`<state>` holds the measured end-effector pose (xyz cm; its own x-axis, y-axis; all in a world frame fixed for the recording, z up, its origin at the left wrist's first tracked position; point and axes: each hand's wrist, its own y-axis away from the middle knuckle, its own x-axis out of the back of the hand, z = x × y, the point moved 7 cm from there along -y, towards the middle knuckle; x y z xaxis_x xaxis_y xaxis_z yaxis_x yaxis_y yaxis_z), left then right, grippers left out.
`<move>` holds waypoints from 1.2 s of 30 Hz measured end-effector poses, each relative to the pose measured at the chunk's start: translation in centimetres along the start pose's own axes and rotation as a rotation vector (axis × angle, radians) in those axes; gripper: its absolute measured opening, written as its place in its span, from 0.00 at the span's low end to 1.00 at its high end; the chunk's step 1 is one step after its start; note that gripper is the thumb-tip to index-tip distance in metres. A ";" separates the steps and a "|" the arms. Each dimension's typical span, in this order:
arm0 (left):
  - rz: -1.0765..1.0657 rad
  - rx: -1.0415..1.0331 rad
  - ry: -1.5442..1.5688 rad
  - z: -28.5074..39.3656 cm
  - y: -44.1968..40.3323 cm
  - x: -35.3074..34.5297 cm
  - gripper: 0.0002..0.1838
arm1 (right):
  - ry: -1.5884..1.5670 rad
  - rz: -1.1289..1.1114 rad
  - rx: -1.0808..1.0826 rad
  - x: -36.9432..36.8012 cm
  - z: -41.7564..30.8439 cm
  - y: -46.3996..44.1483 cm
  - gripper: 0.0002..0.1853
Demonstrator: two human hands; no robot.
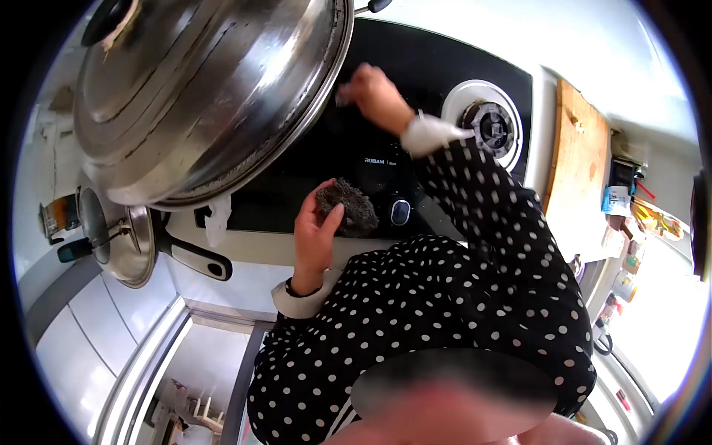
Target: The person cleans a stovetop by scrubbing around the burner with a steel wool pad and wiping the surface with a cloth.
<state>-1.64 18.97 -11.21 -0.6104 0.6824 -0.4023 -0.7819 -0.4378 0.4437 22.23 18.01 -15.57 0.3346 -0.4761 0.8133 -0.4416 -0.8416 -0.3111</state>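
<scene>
My left hand is closed around a dark steel wool scourer, thumb on top, just above the front edge of the black glass cooktop. My right hand reaches over the cooktop toward the back, near the rim of a large domed metal lid. Its fingers are drawn together and blurred by motion. A small pale bit shows at the fingertips, too smeared to name. The cooktop's control knob lies to the right of the scourer.
Right of my right hand is a gas burner. A wooden board stands beyond it. At left, a pan with a black-ended handle and a smaller metal lid sit beside the big lid. A whitish plastic scrap hangs at the cooktop's edge.
</scene>
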 end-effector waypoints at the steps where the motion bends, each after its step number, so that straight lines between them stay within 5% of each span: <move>1: -0.003 -0.008 0.013 0.0 0.1 0.1 0.22 | -0.131 -0.139 -0.042 1.0 -2.3 2.1 0.11; 4: -0.009 -0.047 0.048 0.9 0.6 -0.1 0.22 | -0.206 -0.305 0.113 1.8 -2.1 3.5 0.10; 6: 0.001 -0.061 0.049 1.0 0.8 0.1 0.22 | -0.292 -0.074 -0.237 4.4 3.8 -0.3 0.09; 10: 0.020 -0.050 0.066 0.0 1.6 0.2 0.22 | -0.002 0.181 -0.395 5.4 13.0 -4.0 0.12; 13: 0.007 -0.014 0.068 -0.6 2.3 0.3 0.22 | -0.064 -0.028 -0.189 3.0 3.5 0.4 0.11; 14: 0.002 -0.013 0.082 -0.6 2.3 0.0 0.22 | 0.063 -0.077 0.135 1.7 -0.5 2.7 0.10; 16: 0.006 -0.028 0.077 -0.3 2.4 0.0 0.22 | -0.165 -0.116 0.025 3.3 -2.9 4.0 0.10; 18: 0.023 -0.054 0.067 0.2 2.3 0.1 0.22 | 0.083 -0.070 -0.091 3.9 3.2 1.3 0.10; 20: 0.054 -0.072 0.055 1.0 2.7 0.5 0.22 | -0.188 -0.017 -0.634 5.6 9.7 -1.0 0.06; 22: 0.082 -0.089 0.071 0.9 2.9 1.3 0.22 | 0.044 0.206 -0.355 6.0 6.9 -0.9 0.06; 24: 0.089 -0.088 0.093 0.7 2.7 1.7 0.22 | 0.122 0.075 -0.083 3.7 0.8 2.1 0.06; 28: 0.051 -0.056 0.088 0.7 2.6 1.6 0.21 | 0.007 -0.114 -0.059 4.2 1.1 2.6 0.08; 30: 0.039 -0.072 0.081 0.9 2.5 1.3 0.21 | -0.112 0.014 -0.523 6.2 8.7 0.0 0.09; 32: 0.039 -0.094 0.083 1.1 2.3 1.2 0.21 | 0.121 0.165 -0.595 6.7 9.7 0.0 0.06; 34: 0.019 -0.075 0.103 0.3 1.8 1.4 0.21 | 0.426 0.036 -0.230 4.1 2.7 2.0 0.05; 36: -0.013 -0.067 0.124 0.0 1.1 0.7 0.21 | 0.067 -0.031 0.057 3.5 -3.3 5.1 0.06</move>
<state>-2.93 18.98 -11.04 -0.6076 0.6124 -0.5058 -0.7942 -0.4699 0.3851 18.42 12.90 -12.69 0.2898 -0.4333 0.8534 -0.3833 -0.8696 -0.3114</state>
